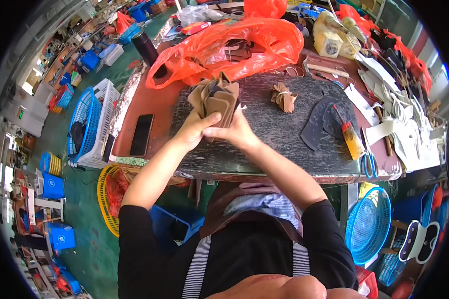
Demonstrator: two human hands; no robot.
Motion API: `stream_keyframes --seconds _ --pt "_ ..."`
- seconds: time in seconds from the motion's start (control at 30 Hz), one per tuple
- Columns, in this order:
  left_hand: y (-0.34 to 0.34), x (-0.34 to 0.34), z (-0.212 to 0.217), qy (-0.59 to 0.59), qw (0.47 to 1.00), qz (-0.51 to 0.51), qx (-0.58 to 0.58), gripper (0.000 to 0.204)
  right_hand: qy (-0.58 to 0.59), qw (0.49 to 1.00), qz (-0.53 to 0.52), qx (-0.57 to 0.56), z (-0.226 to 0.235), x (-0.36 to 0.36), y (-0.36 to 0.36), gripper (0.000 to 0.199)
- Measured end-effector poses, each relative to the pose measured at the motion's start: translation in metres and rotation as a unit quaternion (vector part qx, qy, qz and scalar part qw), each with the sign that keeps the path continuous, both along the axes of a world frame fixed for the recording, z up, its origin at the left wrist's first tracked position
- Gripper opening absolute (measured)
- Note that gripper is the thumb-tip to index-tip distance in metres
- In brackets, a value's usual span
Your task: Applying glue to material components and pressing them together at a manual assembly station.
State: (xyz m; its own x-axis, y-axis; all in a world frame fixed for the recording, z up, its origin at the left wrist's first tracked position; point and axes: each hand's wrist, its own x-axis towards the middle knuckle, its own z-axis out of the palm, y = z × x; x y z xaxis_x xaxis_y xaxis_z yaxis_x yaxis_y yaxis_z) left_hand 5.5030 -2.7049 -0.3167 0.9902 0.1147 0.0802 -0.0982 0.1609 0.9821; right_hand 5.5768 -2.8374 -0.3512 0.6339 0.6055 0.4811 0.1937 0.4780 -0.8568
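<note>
One stack of tan leather pieces (217, 97), fanned and round-cornered, held above the dark surface (279, 134). Left hand (197, 130) and right hand (234, 132): each grip clenched on the stack. One tied bundle (283, 97) lies apart. One orange bag (224, 47) behind.

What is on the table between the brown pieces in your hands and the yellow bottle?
In the head view, a small tied bundle of brown pieces and dark curved cut-outs lie between the stack of brown pieces and the yellow bottle.
</note>
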Motion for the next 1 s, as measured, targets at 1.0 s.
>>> stream_keyframes --seconds 1.0 --pt "-0.019 0.010 0.008 -0.085 0.833 -0.209 -0.505 0.060 0.287 0.953 0.093 0.012 0.024 0.019 -0.122 0.063"
